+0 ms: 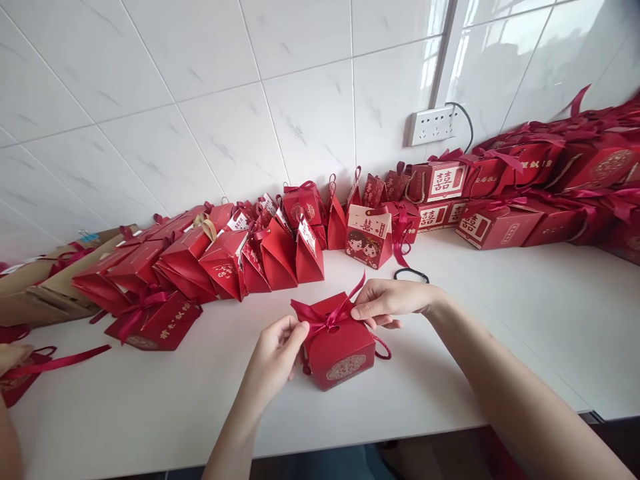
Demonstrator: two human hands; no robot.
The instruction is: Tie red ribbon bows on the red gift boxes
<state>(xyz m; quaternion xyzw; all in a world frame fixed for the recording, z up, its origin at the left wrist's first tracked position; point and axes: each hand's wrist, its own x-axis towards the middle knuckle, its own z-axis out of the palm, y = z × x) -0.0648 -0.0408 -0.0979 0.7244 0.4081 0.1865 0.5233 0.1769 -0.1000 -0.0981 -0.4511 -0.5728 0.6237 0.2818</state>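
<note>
Our white bench (165,413) carried one red gift box (340,357), set near the front edge between our hands. Our left grip (277,347) was closed in a pinch on the left side of its one ribbon bow (331,321); our right grip (383,301) was likewise pinched on the right. We judged the card light, fairly stiff but easily creased, and the glossy ribbon slippery, best held by its loops with the side walls braced. Beyond, we counted one black band (411,269), one cartoon-printed box (361,245) and one socket strip (435,127); overlap prevented counting the rowed red boxes (280,257).
</note>
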